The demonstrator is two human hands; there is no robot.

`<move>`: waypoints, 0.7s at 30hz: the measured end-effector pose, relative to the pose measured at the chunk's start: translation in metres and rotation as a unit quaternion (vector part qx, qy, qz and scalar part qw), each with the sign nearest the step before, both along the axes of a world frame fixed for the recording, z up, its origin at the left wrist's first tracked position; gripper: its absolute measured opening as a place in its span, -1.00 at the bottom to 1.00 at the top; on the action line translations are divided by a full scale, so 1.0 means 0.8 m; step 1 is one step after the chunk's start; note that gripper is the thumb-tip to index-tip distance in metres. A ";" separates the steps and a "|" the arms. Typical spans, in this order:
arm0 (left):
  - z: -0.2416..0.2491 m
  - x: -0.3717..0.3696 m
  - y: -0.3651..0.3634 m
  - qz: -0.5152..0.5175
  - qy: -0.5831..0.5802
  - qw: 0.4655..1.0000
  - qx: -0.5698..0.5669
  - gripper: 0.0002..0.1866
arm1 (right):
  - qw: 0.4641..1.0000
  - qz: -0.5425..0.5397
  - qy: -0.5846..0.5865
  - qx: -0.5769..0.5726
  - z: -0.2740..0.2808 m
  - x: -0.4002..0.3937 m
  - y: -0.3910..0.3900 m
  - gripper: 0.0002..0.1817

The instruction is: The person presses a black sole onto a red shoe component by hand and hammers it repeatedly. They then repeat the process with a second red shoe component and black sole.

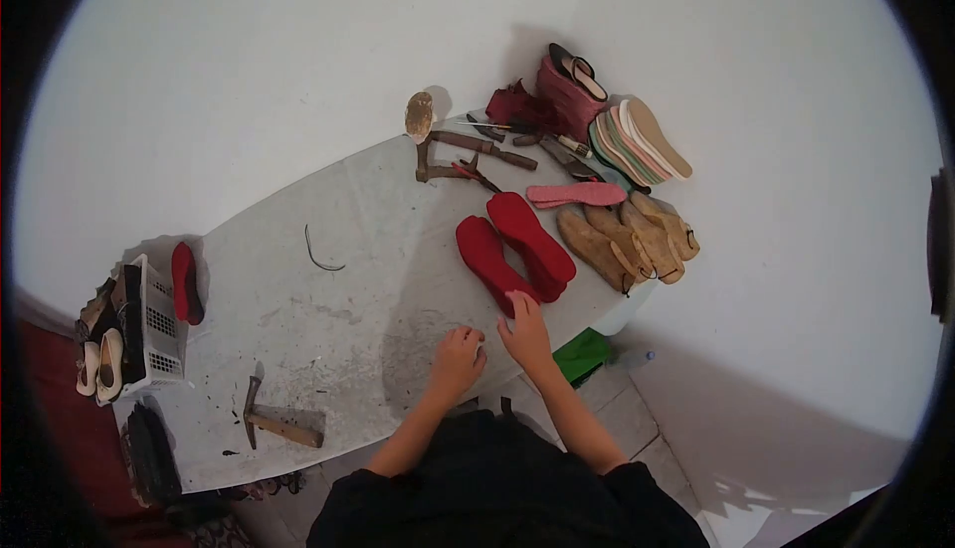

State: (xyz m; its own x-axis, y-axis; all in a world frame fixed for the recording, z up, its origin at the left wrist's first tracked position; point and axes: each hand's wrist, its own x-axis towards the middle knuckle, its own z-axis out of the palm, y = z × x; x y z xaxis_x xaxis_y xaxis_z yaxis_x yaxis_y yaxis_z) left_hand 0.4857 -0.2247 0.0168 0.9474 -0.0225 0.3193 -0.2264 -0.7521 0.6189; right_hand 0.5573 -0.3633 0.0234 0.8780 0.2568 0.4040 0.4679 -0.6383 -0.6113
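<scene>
Red shoe-shaped soles [487, 253] lie side by side on the grey table [348, 180], right of its middle. My right hand [523, 334] is at the near end of the left red sole, its fingertips touching or just over the heel. The fingers of that hand are apart. My left hand [459, 357] rests at the table's near edge, left of my right hand, with its fingers curled; whether anything is between them is too small to tell. Wooden shoe lasts [652, 240] and a pink insole pair [577, 194] lie just beyond and to the right of the red soles.
A hammer [284, 428] lies front left. A white basket [159, 324] of shoes and a red sole [185, 284] stand at the left. Further back are a metal shoe anvil [422, 140], tools, stacked insoles [637, 140] and a pink bag [567, 91]. A curved wire [318, 252] lies mid-table.
</scene>
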 end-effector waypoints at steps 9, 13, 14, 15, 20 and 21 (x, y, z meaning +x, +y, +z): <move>-0.016 0.020 -0.034 0.091 0.006 0.994 0.054 -0.73 | 0.988 0.015 -0.008 -0.155 -0.053 0.060 -0.008 -0.33; -0.010 0.026 -0.037 0.107 0.018 0.993 0.039 -0.73 | 0.988 0.019 0.010 -0.152 -0.085 0.074 -0.013 -0.27; -0.012 0.028 -0.039 0.114 0.019 0.993 0.035 -0.73 | 0.990 0.017 0.017 -0.137 -0.089 0.077 -0.016 -0.27; -0.013 0.030 -0.042 0.120 0.019 0.992 0.030 -0.74 | 0.992 0.014 0.024 -0.124 -0.085 0.078 -0.019 -0.28; -0.011 0.036 -0.057 0.144 0.039 0.988 0.028 -0.73 | 0.989 0.045 0.064 -0.123 -0.069 0.082 -0.022 -0.34; -0.010 0.036 -0.059 0.148 0.036 0.988 0.029 -0.72 | 0.989 0.054 0.064 -0.120 -0.065 0.082 -0.022 -0.35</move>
